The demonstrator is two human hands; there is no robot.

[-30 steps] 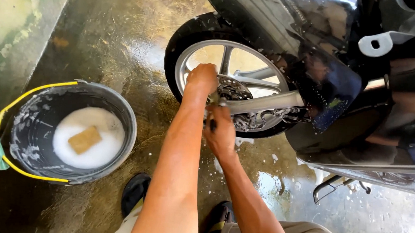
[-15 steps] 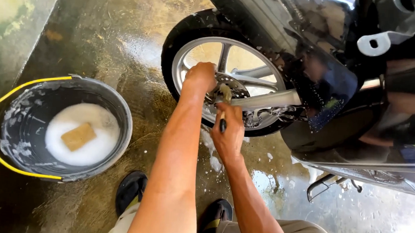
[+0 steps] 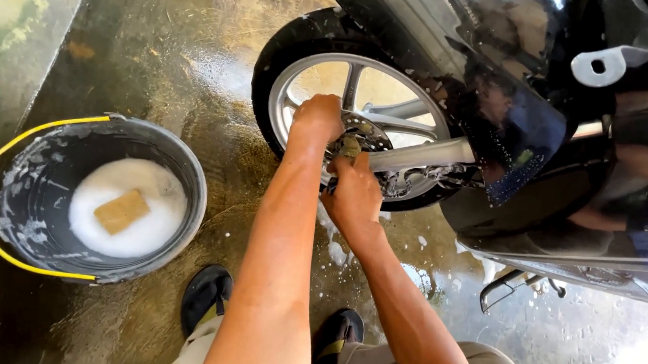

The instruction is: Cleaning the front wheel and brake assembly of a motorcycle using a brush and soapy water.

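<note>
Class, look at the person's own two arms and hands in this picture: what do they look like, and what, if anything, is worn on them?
Both arms are bare from above the elbow down, with no sleeves showing. The left hand and right hand wear no gloves. No watch, bracelet or ring is visible on either. The right forearm looks leaner and sinewy.

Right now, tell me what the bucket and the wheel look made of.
Bucket: dark, matte, probably plastic, judging by its thin moulded rim, with a yellow bail handle. Wheel: silvery cast spokes with a dull shine, likely alloy; black matte tyre, rubber by its look.
</note>
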